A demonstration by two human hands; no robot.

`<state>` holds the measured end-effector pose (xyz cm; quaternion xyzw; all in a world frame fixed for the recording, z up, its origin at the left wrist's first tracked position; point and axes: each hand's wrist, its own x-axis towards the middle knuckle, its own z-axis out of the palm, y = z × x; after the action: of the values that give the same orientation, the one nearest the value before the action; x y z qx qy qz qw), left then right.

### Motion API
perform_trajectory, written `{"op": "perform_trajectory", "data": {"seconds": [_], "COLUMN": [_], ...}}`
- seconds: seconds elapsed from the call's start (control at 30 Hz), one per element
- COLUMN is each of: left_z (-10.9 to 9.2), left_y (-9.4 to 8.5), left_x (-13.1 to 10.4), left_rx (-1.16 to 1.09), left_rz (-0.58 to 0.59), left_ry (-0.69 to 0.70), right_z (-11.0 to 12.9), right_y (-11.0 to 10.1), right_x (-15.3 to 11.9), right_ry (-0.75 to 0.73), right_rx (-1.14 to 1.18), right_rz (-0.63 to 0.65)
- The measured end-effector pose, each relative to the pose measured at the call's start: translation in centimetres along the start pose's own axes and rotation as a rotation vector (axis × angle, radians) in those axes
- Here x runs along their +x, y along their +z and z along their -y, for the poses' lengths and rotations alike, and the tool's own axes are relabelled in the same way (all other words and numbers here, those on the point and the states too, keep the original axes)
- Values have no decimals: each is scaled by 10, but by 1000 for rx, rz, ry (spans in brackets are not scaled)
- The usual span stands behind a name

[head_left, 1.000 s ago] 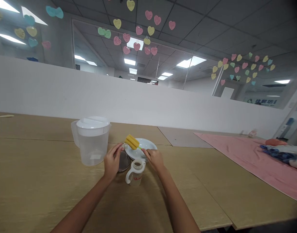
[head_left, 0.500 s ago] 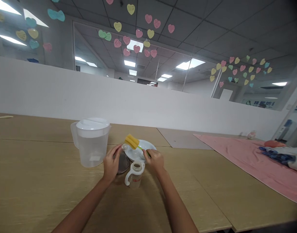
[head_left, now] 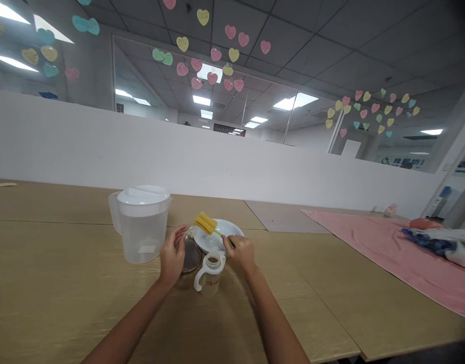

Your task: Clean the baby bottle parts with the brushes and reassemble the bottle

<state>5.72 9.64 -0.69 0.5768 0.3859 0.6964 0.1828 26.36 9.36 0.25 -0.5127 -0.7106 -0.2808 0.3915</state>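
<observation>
My right hand (head_left: 241, 251) is closed around the green handle of a bottle brush (head_left: 206, 223), whose yellow sponge head points up and left. Between the fingertips of my left hand (head_left: 172, 259) is a small clear piece with ridges, a see-through cap-like part (head_left: 190, 232); its exact kind is too small to make out. The sponge head is close beside it. Below and between my hands a baby bottle (head_left: 210, 281) with white handles stands upright, its mouth uncovered. Behind it lies a white dish (head_left: 232, 227). A dark round dish (head_left: 192, 258) is partly hidden by my left hand.
A clear lidded pitcher (head_left: 144, 235) stands left of my left hand on the wooden table (head_left: 65, 283). Far right, a pink cloth (head_left: 365, 247) carries bunched fabric (head_left: 431, 241). A white low wall (head_left: 232, 172) runs behind the table.
The view has shifted slightly. My left fingers have moved a little around the clear piece, changing its angle. My right hand keeps its hold on the brush.
</observation>
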Motion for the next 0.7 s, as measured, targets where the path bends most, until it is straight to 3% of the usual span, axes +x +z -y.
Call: {"op": "perform_trajectory", "data": {"seconds": [0.2, 0.33, 0.7], "left_z": [1, -1, -2], "left_y": [0, -1, 0], "left_x": [0, -1, 2], "left_rx": [-1, 22, -34], "left_rz": [3, -7, -82], "left_ry": [34, 36, -51], "right_z": [2, 1, 3], "right_y": [-1, 0, 1], "right_x": [0, 0, 0], "right_ry": [-25, 33, 55], "right_rx": [56, 51, 103], "right_rz": [71, 80, 118]}}
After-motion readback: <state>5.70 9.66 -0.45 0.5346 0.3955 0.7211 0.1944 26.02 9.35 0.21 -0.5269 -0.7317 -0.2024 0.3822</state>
